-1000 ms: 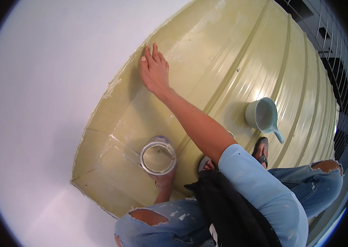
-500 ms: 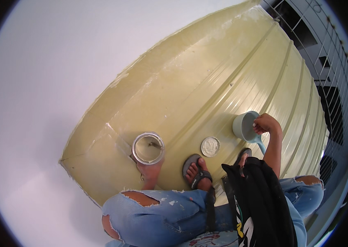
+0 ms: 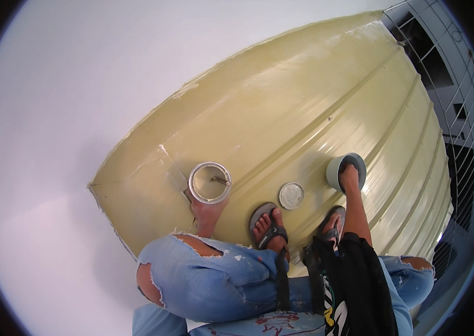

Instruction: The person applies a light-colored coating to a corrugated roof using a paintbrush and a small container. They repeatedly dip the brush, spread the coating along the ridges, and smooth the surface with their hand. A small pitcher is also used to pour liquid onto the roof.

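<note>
My left hand is closed round the lower side of an open metal can. Inside the can, a pale coating covers the wall and a dark handle or stick leans against the rim. A flat grey edge shows beside that hand; what it belongs to is hidden. Over on the right, my right hand reaches down into a pale blue-green plastic dipper, its fingers hidden inside. Between the two vessels a round lid, smeared with whitish paste, lies on the roof.
I crouch on a yellowish ribbed metal roof, with sandalled feet near the lid. A white wall borders it on the left. Wire grating runs along the right edge. Black cloth hangs in front of me.
My right hand has gone from the dipper's rim down into it, and the dipper's handle no longer shows. My left hand still holds the can. The whole view has shifted slightly.
</note>
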`<action>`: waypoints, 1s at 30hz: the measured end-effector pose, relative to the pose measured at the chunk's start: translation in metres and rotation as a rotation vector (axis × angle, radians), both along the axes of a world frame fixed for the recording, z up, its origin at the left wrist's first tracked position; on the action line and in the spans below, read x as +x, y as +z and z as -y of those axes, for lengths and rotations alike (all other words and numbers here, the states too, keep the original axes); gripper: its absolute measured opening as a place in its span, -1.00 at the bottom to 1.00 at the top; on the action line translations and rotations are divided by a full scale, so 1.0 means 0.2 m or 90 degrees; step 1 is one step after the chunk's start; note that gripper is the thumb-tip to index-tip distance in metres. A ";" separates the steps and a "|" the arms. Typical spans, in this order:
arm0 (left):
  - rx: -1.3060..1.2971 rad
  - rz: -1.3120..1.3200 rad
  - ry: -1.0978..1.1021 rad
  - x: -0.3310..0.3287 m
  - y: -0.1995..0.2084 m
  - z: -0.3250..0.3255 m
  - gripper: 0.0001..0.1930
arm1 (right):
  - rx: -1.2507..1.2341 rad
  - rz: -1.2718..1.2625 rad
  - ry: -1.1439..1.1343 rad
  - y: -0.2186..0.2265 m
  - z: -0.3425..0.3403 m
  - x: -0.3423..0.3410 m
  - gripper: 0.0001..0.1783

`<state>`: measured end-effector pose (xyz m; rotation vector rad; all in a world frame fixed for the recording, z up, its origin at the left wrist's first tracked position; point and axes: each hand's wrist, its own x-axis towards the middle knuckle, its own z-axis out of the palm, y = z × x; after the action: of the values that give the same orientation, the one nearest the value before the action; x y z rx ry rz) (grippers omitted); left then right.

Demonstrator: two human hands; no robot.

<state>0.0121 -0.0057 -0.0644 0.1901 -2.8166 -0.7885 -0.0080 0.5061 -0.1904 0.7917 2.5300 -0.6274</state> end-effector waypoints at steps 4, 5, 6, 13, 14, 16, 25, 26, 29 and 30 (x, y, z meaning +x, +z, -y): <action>0.005 0.000 0.004 0.01 0.01 0.00 -0.15 | -0.013 0.013 -0.027 0.00 -0.03 -0.01 -0.75; 0.007 0.001 0.005 0.00 0.00 0.00 -0.15 | -0.007 0.012 -0.040 0.00 -0.03 -0.01 -0.76; 0.009 0.000 0.006 0.01 0.01 0.00 -0.14 | 0.006 0.000 -0.064 0.02 -0.04 0.00 -0.76; 0.046 0.004 0.026 0.00 -0.02 0.00 -0.09 | -0.051 0.008 0.045 0.11 -0.06 0.01 -0.75; 0.045 0.013 0.030 0.00 -0.02 0.01 -0.09 | -0.032 0.006 0.037 0.12 -0.06 0.03 -0.74; 0.021 0.037 0.027 0.00 -0.03 0.02 -0.01 | -0.006 0.055 -0.047 0.13 -0.06 0.02 -0.74; -0.045 0.025 0.031 0.00 -0.09 0.07 0.15 | -0.060 -0.038 -0.125 0.14 -0.08 0.02 -0.77; -0.046 0.022 0.027 0.00 -0.09 0.07 0.15 | -0.066 -0.043 -0.148 0.15 -0.09 0.02 -0.76; -0.053 0.017 0.017 -0.01 -0.08 0.07 0.15 | -0.092 -0.037 -0.160 0.21 -0.12 0.03 -0.72; -0.051 0.030 0.026 -0.02 -0.07 0.06 0.15 | -0.097 -0.027 -0.163 0.22 -0.12 0.03 -0.72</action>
<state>0.0076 -0.0184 -0.0789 0.2556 -2.8719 -0.6706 -0.0026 0.5307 -0.1458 1.0650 2.4019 -0.9154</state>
